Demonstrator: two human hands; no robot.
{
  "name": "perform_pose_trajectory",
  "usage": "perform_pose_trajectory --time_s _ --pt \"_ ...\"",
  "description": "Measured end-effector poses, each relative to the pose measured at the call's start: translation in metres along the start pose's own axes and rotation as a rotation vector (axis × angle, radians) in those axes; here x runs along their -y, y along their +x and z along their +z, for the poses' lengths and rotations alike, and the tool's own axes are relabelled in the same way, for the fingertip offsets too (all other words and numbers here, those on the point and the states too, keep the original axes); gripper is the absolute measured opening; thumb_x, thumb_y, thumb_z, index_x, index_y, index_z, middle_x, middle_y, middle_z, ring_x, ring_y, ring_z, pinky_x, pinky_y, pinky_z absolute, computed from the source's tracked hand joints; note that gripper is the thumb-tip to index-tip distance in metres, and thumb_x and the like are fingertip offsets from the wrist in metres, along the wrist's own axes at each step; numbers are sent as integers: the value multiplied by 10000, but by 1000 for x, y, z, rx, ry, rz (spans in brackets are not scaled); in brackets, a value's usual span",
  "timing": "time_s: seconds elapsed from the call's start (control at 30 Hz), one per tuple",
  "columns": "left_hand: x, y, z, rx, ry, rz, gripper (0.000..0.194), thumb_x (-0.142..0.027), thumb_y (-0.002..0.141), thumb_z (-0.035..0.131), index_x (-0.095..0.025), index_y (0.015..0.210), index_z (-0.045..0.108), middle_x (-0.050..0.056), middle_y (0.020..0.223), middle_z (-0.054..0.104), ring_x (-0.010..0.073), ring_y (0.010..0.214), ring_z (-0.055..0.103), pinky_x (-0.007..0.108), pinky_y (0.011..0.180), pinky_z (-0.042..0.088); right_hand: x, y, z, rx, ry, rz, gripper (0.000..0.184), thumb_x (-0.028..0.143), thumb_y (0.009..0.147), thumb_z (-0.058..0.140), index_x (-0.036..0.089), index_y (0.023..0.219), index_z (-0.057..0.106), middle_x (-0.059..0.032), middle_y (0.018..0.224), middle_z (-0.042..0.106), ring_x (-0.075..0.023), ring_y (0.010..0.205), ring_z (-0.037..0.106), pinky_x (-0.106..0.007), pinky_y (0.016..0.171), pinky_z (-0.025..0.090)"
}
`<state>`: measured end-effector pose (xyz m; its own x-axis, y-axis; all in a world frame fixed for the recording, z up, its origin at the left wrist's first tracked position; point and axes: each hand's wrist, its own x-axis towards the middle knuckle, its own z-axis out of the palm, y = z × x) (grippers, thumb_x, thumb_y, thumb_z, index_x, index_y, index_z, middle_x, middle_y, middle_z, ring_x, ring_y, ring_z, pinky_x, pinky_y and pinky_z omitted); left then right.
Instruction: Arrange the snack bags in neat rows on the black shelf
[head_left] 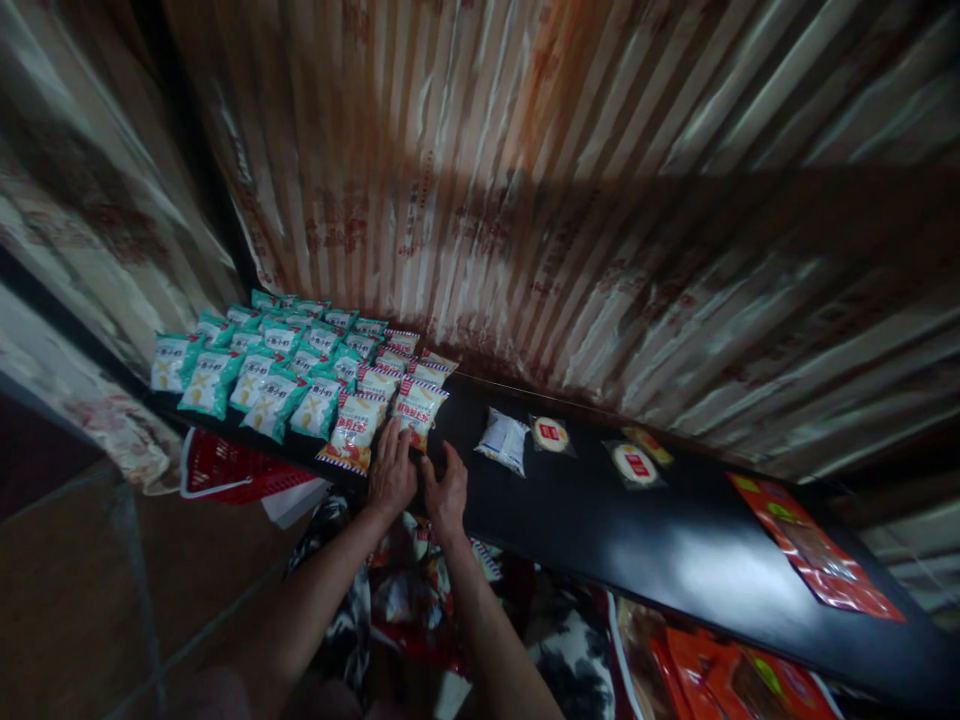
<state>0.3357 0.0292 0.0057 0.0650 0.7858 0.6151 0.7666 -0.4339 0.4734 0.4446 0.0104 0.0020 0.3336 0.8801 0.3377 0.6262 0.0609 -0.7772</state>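
– Where to look?
– At front red-and-white pkt, toward near edge of black shelf, just R of neighbour pkt.
– Fingers?
– L hand: close together at pkt's lower edge; can't tell if clamped. R hand: thumb & index apart, just beside pkt, no pkt btwn.
– Best way?
– Press gently, no crushing. Square up w/ pkt behind, prob. using R hand as side stop. Avoid nudging teal pkts further L.
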Motion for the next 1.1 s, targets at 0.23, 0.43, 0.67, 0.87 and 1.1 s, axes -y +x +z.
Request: perform_pose_trajectory --time_s 0.23,0.43,0.67,0.87,1.1 --pt "-12 -52 1 6 -26 -43 473 -168 914 334 -113 1384 325 156 1500 283 243 1415 181 477 1114 307 0 -49 -17 -37 70 -81 370 311 876 403 122 1117 610 -151 1091 652 -234 1022 582 -410 910 460" --pt "-25 -118 0 221 12 66 483 -192 938 300 -108 1413 271 171 1466 348 244 1416 177 488 1104 303 -3 -85 -34 68 109 -164 306 194 866 396 172 1048 641 -100 1025 672 -191 978 593 -350 899 461" --pt "-31 -134 -17 366 -14 77 466 -97 860 352 -101 1323 405 160 1516 245 241 1431 92 481 1130 267 -42 -120 -44 201 -135 42 270 186 824 437 158 969 663 -106 941 663 -219 913 587 -342 848 456" --pt "-35 -148 -21 636 90 -203 467 -88 802 424 -90 1264 490 159 1528 208 260 1428 114 426 1155 203 -71 -139 -63 125 -214 182 291 214 811 437 151 979 666 -147 1080 607 -259 1002 542 -383 880 422" --pt "-24 -157 -14 1030 171 -475 488 -262 773 569 -90 1227 520 174 1298 536 267 1238 477 321 1019 370 -93 -149 -74 8 -323 374 301 248 791 469 164 991 677 -159 1198 542 -287 1073 504 -409 924 398"
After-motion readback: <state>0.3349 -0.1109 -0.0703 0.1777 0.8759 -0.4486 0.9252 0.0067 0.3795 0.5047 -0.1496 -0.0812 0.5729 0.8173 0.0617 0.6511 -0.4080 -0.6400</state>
